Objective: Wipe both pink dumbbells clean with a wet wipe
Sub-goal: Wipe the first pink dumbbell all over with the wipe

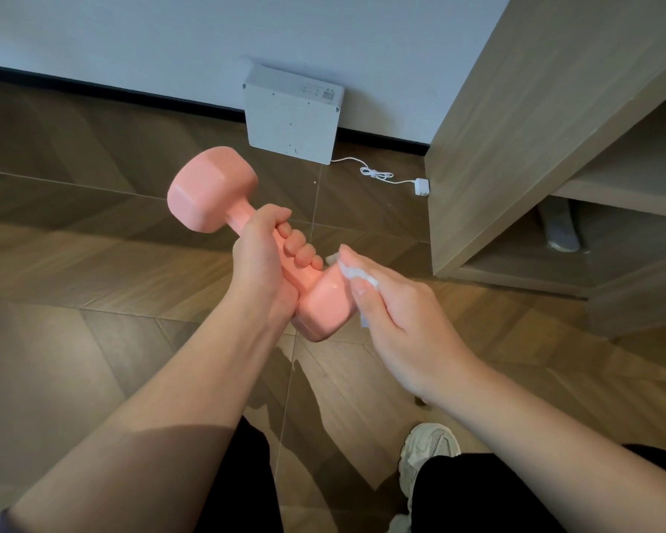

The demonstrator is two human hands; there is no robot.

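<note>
A pink dumbbell point(212, 190) is held up in the air over the floor, tilted with one head up at the left and the other down near me. My left hand point(264, 259) grips its handle, fingers curled round it. My right hand point(397, 317) holds a crumpled white wet wipe point(356, 277) and presses it against the right side of the lower head. Only one dumbbell is in view.
A grey flat box point(291, 115) leans on the white wall, with a white cable and plug point(421, 186) on the wooden floor. A wooden shelf unit point(554, 148) stands at the right. My legs and a pale sneaker point(427, 452) are below.
</note>
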